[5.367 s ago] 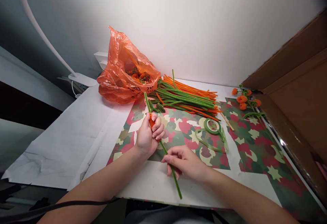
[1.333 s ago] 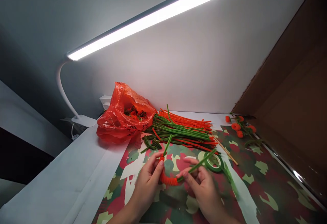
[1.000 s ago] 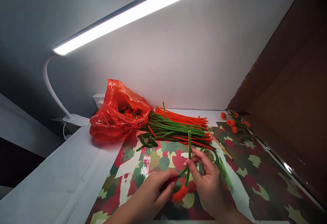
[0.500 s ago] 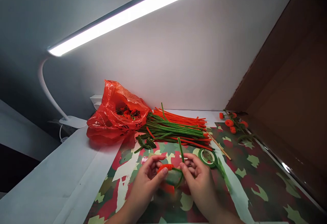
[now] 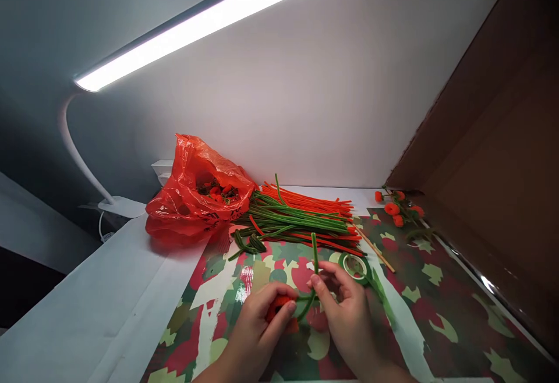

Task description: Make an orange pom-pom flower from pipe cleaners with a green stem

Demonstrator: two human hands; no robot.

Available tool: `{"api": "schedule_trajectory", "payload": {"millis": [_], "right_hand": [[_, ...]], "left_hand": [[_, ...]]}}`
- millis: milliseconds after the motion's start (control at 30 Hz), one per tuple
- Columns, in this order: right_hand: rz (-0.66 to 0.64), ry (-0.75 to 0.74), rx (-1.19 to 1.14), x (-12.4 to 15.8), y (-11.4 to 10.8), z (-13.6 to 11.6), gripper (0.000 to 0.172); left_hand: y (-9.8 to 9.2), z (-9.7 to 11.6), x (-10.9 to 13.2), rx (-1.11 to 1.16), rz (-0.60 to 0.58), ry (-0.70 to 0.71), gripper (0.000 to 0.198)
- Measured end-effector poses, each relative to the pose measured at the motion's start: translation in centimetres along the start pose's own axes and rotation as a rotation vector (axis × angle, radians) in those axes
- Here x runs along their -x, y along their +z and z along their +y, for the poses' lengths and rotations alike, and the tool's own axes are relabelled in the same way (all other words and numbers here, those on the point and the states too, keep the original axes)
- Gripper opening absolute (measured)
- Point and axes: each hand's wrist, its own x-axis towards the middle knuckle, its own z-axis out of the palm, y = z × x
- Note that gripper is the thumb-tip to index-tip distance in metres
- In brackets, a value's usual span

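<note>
Looks like the winding bit. The left hand [image 5: 257,330] is pinching the orange coil [image 5: 276,308] between thumb and fingers. The right hand [image 5: 345,313] pinches the green pipe cleaner [image 5: 314,252] right where it loops off the coil, free end sticking up. It's all held over the patterned sheet [image 5: 437,290], close to the near edge of the desk [image 5: 109,307]. I'd say another turn calls for a tight pinch on the coil so nothing unwinds.

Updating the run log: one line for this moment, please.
left hand: pinches orange coil | right hand: holds green stem | tape roll: beside right hand
</note>
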Motion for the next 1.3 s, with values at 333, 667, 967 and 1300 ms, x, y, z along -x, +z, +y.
{"api": "schedule_trajectory", "payload": {"millis": [333, 667, 967, 1300], "right_hand": [[-0.295, -0.389, 0.346, -1.6, -1.5, -1.3, 0.026], [-0.328, -0.388, 0.418, -1.7, -1.8, -1.8, 0.029], [-0.285, -0.420, 0.469, -1.9, -2.0, -1.4, 0.027], [-0.234, -0.448, 0.452, -2.0, -2.3, -1.4, 0.028]], "left_hand": [[-0.2, 1.5, -0.3, 0.152, -0.093, -0.095, 0.023], [-1.4, 1.1, -1.0, 0.263, 0.107, -0.142, 0.025], [-1.3, 2.4, -0.6, 0.207, 0.275, -0.087, 0.026], [-1.4, 1.9, -0.6, 0.163, 0.228, -0.079, 0.027]]}}
